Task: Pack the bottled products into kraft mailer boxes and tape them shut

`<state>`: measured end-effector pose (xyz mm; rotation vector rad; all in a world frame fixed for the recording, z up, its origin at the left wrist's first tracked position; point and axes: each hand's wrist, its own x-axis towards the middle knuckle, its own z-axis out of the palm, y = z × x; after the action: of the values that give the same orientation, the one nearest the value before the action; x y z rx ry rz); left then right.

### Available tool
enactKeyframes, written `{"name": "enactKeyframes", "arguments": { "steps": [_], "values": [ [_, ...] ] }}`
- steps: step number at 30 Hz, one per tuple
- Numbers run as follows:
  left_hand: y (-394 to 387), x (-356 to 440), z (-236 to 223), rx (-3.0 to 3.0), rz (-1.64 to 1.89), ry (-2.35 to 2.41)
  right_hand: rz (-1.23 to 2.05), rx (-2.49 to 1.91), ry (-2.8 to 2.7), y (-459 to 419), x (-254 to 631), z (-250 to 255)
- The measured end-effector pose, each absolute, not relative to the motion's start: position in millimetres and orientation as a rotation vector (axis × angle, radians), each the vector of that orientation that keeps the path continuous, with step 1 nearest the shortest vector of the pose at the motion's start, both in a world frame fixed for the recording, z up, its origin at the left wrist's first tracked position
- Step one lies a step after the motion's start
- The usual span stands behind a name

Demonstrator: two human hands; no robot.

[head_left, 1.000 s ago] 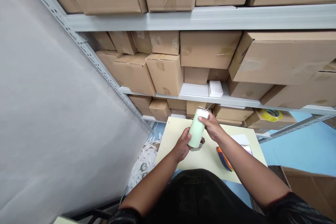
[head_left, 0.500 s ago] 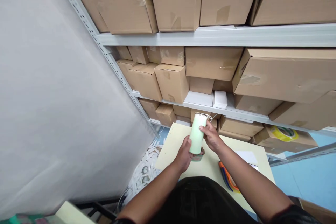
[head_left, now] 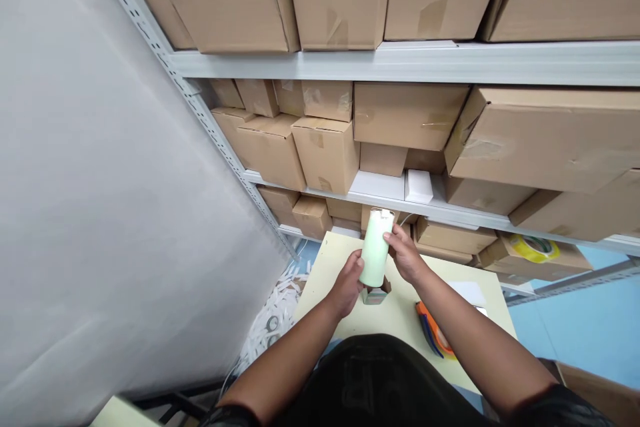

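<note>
A pale green tumbler (head_left: 375, 250), tilted slightly, is held between my two hands above the table. My left hand (head_left: 349, 280) grips its lower left side. Around its upper right side, my right hand (head_left: 401, 252) is closed with the thumb on the front. The tumbler's top end shows a metallic rim and a small white part. Just below and behind the tumbler, a small open carton (head_left: 376, 295) stands on the cream table (head_left: 320, 280), partly hidden by it.
An orange and blue tape dispenser (head_left: 434, 330) lies on the table to the right, near white paper (head_left: 467, 292). Ahead, a metal shelf (head_left: 350, 65) carries several cardboard boxes (head_left: 327, 153). Yellow tape (head_left: 535, 248) rests on a low box. White paper strips (head_left: 273, 310) cover the floor at left.
The tumbler and both hands have shifted slightly up in view, showing more of the small carton. The white loop beside the tumbler's top no longer sticks out to the right.
</note>
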<state>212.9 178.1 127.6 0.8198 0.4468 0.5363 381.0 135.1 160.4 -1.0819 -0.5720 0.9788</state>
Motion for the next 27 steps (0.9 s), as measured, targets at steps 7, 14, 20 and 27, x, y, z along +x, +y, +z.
{"name": "enactKeyframes", "arguments": {
  "steps": [7,14,20,27],
  "values": [
    [182,201,129,0.807,0.429,0.333,0.981,-1.045,-0.602,126,366,167],
    [180,195,127,0.825,0.420,0.296,0.827,-1.132,-0.621,126,353,174],
    [184,184,128,0.853,0.411,0.291,0.920,-1.130,-0.533,121,333,177],
    [178,183,122,0.740,0.276,0.253,0.998,-1.139,-0.507,111,333,172]
  ]
}}
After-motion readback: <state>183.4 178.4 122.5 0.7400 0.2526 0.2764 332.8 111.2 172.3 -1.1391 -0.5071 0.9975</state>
